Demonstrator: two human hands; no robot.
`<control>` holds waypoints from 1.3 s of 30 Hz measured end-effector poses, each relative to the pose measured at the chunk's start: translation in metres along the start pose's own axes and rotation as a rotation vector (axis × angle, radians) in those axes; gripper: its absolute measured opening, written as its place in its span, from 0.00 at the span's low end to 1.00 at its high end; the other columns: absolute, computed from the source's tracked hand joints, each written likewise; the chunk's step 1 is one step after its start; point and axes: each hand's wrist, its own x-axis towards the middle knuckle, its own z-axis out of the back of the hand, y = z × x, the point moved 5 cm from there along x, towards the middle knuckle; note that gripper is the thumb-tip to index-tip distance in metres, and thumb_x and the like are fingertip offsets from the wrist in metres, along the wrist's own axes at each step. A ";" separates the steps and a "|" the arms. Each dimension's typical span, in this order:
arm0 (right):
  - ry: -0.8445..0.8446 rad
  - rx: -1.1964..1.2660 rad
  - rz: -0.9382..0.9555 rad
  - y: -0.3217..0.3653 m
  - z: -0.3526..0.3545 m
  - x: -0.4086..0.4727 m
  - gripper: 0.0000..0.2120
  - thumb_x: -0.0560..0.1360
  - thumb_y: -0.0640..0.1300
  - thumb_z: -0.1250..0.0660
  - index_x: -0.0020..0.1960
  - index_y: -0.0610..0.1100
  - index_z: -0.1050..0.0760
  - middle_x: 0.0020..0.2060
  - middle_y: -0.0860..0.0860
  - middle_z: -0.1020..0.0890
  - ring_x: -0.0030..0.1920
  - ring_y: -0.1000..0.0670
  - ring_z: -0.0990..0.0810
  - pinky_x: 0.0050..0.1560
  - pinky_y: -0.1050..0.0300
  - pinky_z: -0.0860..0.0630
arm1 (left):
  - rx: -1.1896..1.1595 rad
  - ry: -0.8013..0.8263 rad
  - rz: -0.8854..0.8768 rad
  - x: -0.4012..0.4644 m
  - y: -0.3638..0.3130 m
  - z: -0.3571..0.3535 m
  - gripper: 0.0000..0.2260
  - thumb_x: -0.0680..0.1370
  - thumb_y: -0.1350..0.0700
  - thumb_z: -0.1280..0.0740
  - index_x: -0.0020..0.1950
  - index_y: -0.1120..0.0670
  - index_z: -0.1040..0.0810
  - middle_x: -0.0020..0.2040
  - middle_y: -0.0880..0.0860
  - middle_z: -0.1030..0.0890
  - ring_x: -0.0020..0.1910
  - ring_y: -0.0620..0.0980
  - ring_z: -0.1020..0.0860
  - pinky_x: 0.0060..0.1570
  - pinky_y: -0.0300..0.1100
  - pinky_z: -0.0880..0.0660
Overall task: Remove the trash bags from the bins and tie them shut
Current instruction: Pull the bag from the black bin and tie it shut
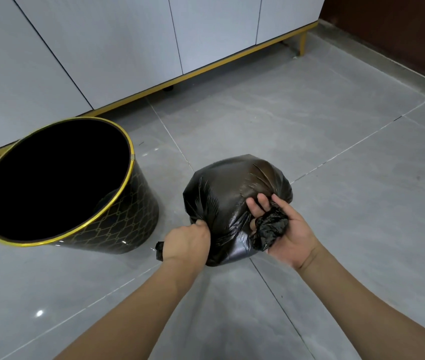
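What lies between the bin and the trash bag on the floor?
Only bare grey floor tile, crossed by a grout line, separates the bin from the trash bag in the head view.

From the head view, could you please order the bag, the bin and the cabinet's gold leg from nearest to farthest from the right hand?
1. Bag: its bunched end lies in the right hand.
2. Bin: left, on the floor.
3. Gold leg: far back, upper right.

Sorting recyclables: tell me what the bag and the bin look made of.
Glossy black trash bag: thin plastic film, by its crinkles and sheen. Round black bin with gold rim: hard and smooth, reflective wall with printed gold lattice; plastic or coated metal, cannot tell.
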 end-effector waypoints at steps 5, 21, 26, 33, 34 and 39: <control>0.113 0.002 -0.015 -0.006 -0.009 0.003 0.12 0.56 0.48 0.18 0.33 0.46 0.19 0.41 0.49 0.14 0.32 0.48 0.21 0.35 0.58 0.23 | 0.000 0.057 -0.001 -0.004 -0.004 0.002 0.11 0.78 0.65 0.43 0.59 0.58 0.28 0.54 0.54 0.18 0.51 0.57 0.19 0.40 0.45 0.29; 0.131 0.069 0.130 -0.002 -0.023 0.006 0.16 0.76 0.52 0.40 0.50 0.47 0.15 0.53 0.49 0.15 0.33 0.51 0.21 0.36 0.60 0.22 | 0.014 0.077 -0.130 -0.014 -0.027 0.019 0.13 0.78 0.67 0.43 0.57 0.56 0.25 0.55 0.53 0.19 0.53 0.56 0.20 0.40 0.43 0.34; 0.216 0.185 0.115 0.002 -0.023 0.014 0.13 0.77 0.53 0.39 0.51 0.48 0.19 0.28 0.55 0.26 0.31 0.52 0.28 0.36 0.58 0.26 | -0.071 0.048 -0.106 -0.022 -0.022 0.016 0.11 0.78 0.64 0.43 0.59 0.58 0.28 0.53 0.55 0.18 0.50 0.56 0.19 0.40 0.43 0.32; 0.035 0.239 0.386 0.040 -0.015 0.019 0.08 0.76 0.47 0.38 0.44 0.47 0.21 0.61 0.50 0.19 0.37 0.53 0.22 0.37 0.62 0.25 | -0.453 -0.012 0.020 -0.041 0.002 0.024 0.17 0.74 0.39 0.44 0.47 0.53 0.34 0.38 0.51 0.22 0.36 0.54 0.25 0.35 0.44 0.33; 0.025 0.200 0.388 0.041 -0.018 0.019 0.11 0.78 0.48 0.41 0.46 0.48 0.21 0.62 0.51 0.20 0.35 0.53 0.22 0.34 0.62 0.27 | -0.472 0.045 0.039 -0.040 0.003 0.025 0.19 0.73 0.36 0.43 0.46 0.53 0.31 0.39 0.51 0.22 0.37 0.54 0.25 0.36 0.43 0.32; 0.022 -0.101 0.360 0.036 -0.029 0.016 0.10 0.77 0.44 0.41 0.54 0.47 0.22 0.61 0.49 0.19 0.31 0.54 0.24 0.28 0.63 0.29 | -0.156 0.129 -0.221 -0.040 -0.007 0.034 0.12 0.77 0.46 0.40 0.45 0.53 0.24 0.44 0.53 0.19 0.44 0.56 0.20 0.40 0.43 0.27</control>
